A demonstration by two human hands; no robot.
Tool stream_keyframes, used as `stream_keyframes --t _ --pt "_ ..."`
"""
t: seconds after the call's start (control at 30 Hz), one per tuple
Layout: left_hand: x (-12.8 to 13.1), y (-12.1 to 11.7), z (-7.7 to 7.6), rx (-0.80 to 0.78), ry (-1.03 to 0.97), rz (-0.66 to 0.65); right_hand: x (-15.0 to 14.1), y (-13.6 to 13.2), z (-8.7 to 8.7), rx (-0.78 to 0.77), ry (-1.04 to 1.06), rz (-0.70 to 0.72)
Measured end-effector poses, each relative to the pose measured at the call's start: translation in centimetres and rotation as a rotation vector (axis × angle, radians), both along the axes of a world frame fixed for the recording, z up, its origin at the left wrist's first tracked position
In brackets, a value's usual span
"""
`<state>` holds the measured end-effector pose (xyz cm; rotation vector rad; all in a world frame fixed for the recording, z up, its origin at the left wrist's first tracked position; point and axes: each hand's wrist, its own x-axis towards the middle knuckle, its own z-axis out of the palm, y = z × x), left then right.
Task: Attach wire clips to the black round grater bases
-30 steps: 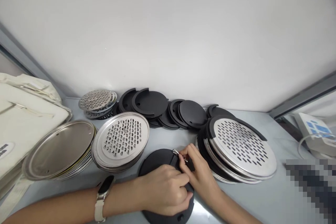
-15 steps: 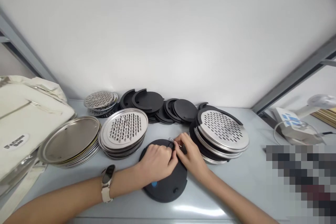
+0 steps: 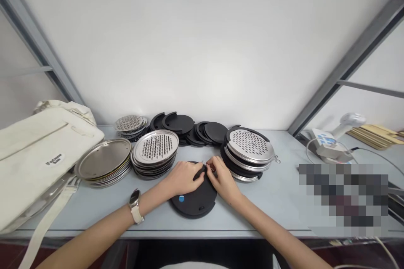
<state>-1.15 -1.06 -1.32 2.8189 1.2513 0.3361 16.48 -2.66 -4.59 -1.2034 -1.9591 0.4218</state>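
A round black plastic disc [image 3: 197,204] with a blue dot lies flat on the table in front of me. My left hand [image 3: 186,176] is closed on its far edge, palm down, with the watch on that wrist. At the same edge my right hand [image 3: 222,180] pinches a small metal wire piece [image 3: 203,162], mostly hidden by the fingers. Just right of the hands stands a stack of round grater plates and black rings [image 3: 249,143], with a wire loop [image 3: 277,159] sticking out at its side. Left of them is a stack topped by a coarse round grater plate [image 3: 158,147].
Plain metal plates [image 3: 104,159] are stacked farther left, beside a cream bag [image 3: 34,155]. Fine grater discs [image 3: 129,122] and black plastic rings and discs [image 3: 179,124] lie along the wall. A white scanner-like device [image 3: 350,122] and wooden boards [image 3: 375,134] stand at the right.
The view has shifted, so more of the table's front edge shows and things look smaller. Both hands stay at the black disc's far edge, with the right hand still pinching the wire piece.
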Motion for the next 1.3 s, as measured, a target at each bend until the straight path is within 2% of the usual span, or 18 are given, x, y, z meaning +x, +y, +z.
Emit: stream_keyframes --t 0.2,0.3,0.43,0.67,0.87,1.1,1.3 --pt "-1.1 -0.2 0.6 0.001 0.004 -0.163 0.0 -2.5 -0.6 -0.007 0.014 -0.016" --pt "-1.4 -0.2 0.6 0.008 0.003 -0.212 0.2 -3.0 -0.6 0.015 0.006 0.024" --pt "-1.6 -0.1 0.5 0.008 -0.003 -0.234 0.3 -3.1 -0.4 0.020 -0.011 0.074" --pt "-2.1 0.0 0.5 -0.011 -0.009 -0.265 0.4 -3.1 -0.4 -0.009 0.034 0.065" --pt "-2.0 -0.1 0.3 -0.031 0.000 -0.306 0.6 -3.1 -0.2 -0.107 0.135 0.073" --pt "-1.7 -0.4 0.5 -0.046 -0.003 -0.289 0.8 -3.0 -0.1 -0.152 0.146 0.090" --pt "-1.6 -0.5 0.5 -0.033 -0.008 -0.206 0.7 -3.4 0.3 -0.152 0.098 0.071"
